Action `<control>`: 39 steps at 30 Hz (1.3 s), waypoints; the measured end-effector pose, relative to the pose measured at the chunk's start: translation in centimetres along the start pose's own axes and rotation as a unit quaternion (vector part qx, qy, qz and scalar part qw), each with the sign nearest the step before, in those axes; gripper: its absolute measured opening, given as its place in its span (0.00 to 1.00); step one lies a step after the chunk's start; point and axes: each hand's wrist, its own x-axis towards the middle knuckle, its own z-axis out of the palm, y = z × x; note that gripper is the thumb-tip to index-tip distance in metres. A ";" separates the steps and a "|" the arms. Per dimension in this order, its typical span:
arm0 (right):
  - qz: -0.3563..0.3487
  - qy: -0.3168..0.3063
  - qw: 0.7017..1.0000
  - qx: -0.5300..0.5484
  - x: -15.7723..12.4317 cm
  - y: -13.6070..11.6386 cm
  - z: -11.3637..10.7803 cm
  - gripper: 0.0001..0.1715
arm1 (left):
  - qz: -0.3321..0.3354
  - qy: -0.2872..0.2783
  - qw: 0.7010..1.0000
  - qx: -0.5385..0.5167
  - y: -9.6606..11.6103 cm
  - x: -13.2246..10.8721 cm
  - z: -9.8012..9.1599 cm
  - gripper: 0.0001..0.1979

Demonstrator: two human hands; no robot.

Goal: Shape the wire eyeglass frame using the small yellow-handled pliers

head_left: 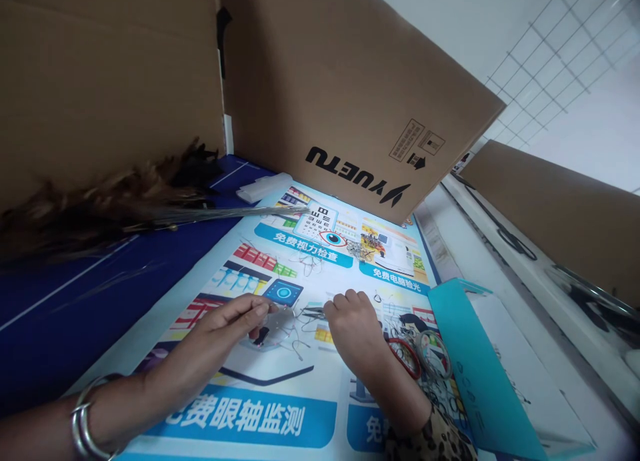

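Observation:
My left hand (235,321) pinches the edge of a clear round lens-like disc (273,327) lying on a printed poster (280,394). My right hand (353,324) is closed in a fist beside it, gripping a small metal tool (313,311) whose tip points toward the disc. Thin bent wires (305,264) lie scattered on the poster beyond both hands. A silver bangle sits on my left wrist (85,421).
A feather duster (100,204) lies on the blue surface at left. Cardboard sheets (350,94) stand behind the poster. A small white block (264,186) sits at the poster's far edge. A teal folder (480,374) and metal rings with red loops (420,354) lie at right.

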 end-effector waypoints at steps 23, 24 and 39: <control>0.022 -0.042 0.997 0.060 -0.4 0.6 0.0 0.07 | -0.001 -0.013 1.000 0.003 0.0 -0.1 -0.1 0.16; 0.021 -0.043 0.996 0.069 -0.5 0.7 0.1 0.07 | -0.002 -0.014 1.000 0.004 0.0 -0.1 -0.1 0.17; 0.015 -0.068 0.996 0.046 -1.7 1.8 -0.9 0.07 | -0.007 -0.018 1.000 0.004 -0.1 0.0 -0.2 0.17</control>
